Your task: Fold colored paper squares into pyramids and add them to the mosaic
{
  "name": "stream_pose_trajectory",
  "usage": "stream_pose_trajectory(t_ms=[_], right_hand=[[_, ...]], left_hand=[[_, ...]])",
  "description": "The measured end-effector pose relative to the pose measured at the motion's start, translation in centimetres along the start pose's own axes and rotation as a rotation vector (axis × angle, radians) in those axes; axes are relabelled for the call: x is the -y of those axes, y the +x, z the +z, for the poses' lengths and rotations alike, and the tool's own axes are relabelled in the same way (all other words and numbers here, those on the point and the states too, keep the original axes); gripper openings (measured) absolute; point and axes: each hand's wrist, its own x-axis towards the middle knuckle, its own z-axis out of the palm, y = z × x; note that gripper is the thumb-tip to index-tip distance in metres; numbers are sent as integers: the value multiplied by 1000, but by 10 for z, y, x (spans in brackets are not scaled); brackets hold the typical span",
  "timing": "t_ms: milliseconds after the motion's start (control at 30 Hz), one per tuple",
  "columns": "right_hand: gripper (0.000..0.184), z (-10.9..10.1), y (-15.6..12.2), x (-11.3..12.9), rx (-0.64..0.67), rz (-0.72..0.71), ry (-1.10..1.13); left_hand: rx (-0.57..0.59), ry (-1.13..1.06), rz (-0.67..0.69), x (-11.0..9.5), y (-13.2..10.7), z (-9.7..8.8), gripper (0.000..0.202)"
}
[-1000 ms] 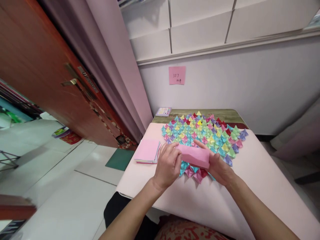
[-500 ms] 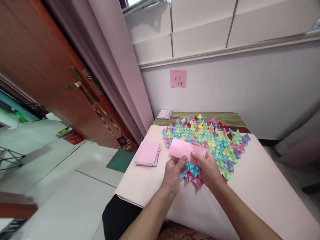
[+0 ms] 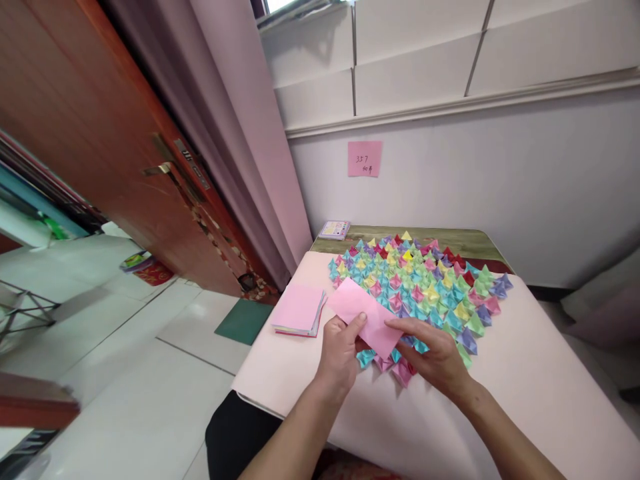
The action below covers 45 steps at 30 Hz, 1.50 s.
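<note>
A pink sheet of paper (image 3: 367,313), folded into a rectangle, is held in the air over the table, tilted down to the right. My left hand (image 3: 343,350) pinches its lower left side, thumb on top and fingers hidden beneath. At its right end, my right hand (image 3: 435,353) grips the edge between thumb and fingers. Behind and below the paper spread many small folded paper pieces (image 3: 430,293) in blue, green, yellow, pink, purple and red. To the left of my left hand lies a stack of coloured paper (image 3: 299,310) with pink on top.
The table has a pale pink cover (image 3: 525,387) and a wood-patterned back edge (image 3: 450,243). A small printed pack (image 3: 335,230) lies at its back left corner. On the wall is a pink note (image 3: 365,159). A wooden door (image 3: 125,133) and curtain (image 3: 240,120) stand at the left.
The pink paper has turned so its right end points lower. My right hand has shifted from the paper's lower middle to its right end, and the view has moved slightly.
</note>
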Motion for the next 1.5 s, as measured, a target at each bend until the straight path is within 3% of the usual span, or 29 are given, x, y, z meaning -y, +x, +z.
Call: stream_pose_trajectory(t_ms=[100, 200, 367, 533, 667, 800, 967, 1100, 1200, 1367, 1500], right_hand=[[19, 4, 8, 6, -94, -10, 26], [3, 8, 13, 12, -151, 125, 136], [23, 21, 12, 21, -268, 436, 303], [28, 27, 12, 29, -325, 551, 417], [48, 25, 15, 29, -247, 674, 591], [39, 23, 16, 27, -116, 836, 745], [36, 20, 15, 33, -120, 834, 754], [34, 18, 15, 40, -108, 832, 779], [31, 18, 14, 43, -99, 794, 769], [29, 18, 12, 45, -118, 660, 527], [26, 16, 11, 45, -166, 539, 247]], left_hand=[[45, 36, 11, 1, -2, 0, 35], [73, 60, 26, 1, -2, -3, 35], [128, 102, 46, 0, -6, -6, 39], [96, 193, 108, 4, -5, -8, 38], [105, 244, 102, 9, -4, -11, 36], [157, 269, 79, 10, -7, -13, 35], [81, 63, 109, 0, -5, -15, 29], [119, -168, -87, -4, -5, -12, 30], [132, -252, -174, 3, -5, -7, 32], [14, -162, -50, 21, -4, -3, 29], [110, 60, 70, 21, -9, -8, 32]])
